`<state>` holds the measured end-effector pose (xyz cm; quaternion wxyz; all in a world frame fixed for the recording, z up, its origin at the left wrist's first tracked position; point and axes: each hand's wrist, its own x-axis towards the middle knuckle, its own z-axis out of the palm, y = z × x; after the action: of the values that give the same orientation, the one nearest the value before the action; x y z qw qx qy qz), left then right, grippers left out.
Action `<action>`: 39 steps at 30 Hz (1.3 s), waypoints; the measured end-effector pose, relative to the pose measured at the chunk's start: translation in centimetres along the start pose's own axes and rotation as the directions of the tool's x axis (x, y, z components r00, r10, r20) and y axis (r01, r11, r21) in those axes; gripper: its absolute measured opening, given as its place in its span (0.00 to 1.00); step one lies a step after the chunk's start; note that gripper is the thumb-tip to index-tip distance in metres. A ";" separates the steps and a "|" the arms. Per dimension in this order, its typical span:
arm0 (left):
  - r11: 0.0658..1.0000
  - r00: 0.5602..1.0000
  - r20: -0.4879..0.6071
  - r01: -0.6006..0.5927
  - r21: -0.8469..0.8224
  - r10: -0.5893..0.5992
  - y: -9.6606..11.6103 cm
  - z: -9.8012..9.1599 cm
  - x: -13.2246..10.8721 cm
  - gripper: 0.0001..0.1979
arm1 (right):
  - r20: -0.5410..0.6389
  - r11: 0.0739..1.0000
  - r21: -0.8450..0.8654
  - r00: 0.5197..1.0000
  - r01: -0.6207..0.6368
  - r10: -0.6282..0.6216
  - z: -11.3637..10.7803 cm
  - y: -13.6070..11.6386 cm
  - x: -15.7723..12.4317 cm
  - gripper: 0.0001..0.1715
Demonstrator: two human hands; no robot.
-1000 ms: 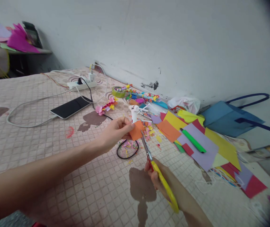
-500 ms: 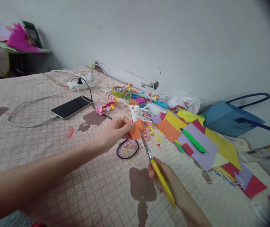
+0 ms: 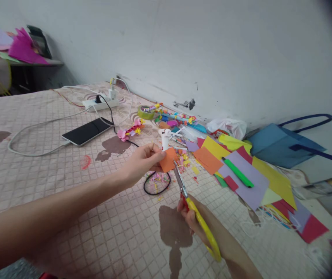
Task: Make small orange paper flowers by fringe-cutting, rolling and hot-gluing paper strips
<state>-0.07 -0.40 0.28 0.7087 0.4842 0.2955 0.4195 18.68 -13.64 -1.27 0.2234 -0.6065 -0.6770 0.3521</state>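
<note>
Between the thumb and fingers of my left hand (image 3: 146,158) is a small square of orange paper (image 3: 168,159), held up over the table. My right hand (image 3: 193,217) grips a pair of scissors (image 3: 203,228) with yellow and red handles. The scissors point up and to the left, and their blade tips are at the right edge of the orange paper. The blades look slightly parted. Just behind the paper stands a white glue gun (image 3: 165,138), partly hidden. Below the paper, a loop of black cord (image 3: 145,188) lies around small colourful paper scraps (image 3: 157,178).
Coloured paper sheets (image 3: 243,166) with a green marker (image 3: 238,173) lie at right, beside a blue bag (image 3: 283,145). A phone (image 3: 88,131), a power strip (image 3: 102,104), green tape (image 3: 145,112) and a flower-decorated stick (image 3: 131,131) lie farther back. A wall (image 3: 166,50) borders the table.
My right hand has drawn the scissors slightly down and right, and their handles have spread a little. The left hand and orange paper have barely moved.
</note>
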 end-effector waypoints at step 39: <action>1.000 1.000 0.014 -0.010 -0.012 0.010 -0.1 -0.2 0.2 0.11 | 0.010 1.000 -0.011 1.000 0.001 -0.001 0.3 -0.2 0.4 0.23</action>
<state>-0.07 -0.18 0.10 0.7114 0.4845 0.2855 0.4214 18.27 -13.36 -1.36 0.2169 -0.6055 -0.6805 0.3511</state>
